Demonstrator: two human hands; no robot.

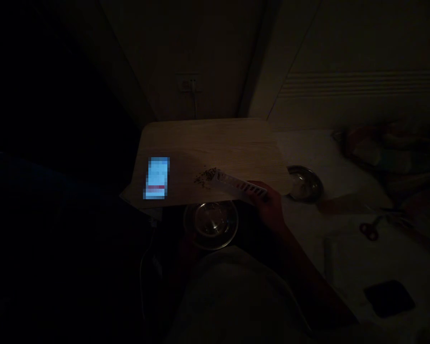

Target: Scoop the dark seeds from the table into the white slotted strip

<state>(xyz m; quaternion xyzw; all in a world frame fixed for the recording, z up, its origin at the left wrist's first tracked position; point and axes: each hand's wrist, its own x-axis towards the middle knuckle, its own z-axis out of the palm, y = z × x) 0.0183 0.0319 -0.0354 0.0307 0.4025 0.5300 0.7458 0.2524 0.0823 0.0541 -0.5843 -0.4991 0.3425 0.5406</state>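
Observation:
In the dim light my right hand (267, 203) is closed around one end of a long, pale, flat strip with a row of dark slots or marks (236, 185). The strip's far end touches a small scatter of dark bits (208, 176) on the wooden tabletop (215, 138); their kind is too small to tell. Just below the table's front edge is a shiny metal bowl (211, 220). My left hand (189, 243), barely visible in the dark, grips the bowl's lower left rim, its fingers mostly lost in shadow.
A lit phone (156, 177) lies on the table's left side. On the pale surface to the right are another metal bowl (304, 184), scissors (370, 230), a dark flat piece (389, 298) and rumpled cloth (380, 148). A wall socket (189, 82) holds a plugged cable behind the table.

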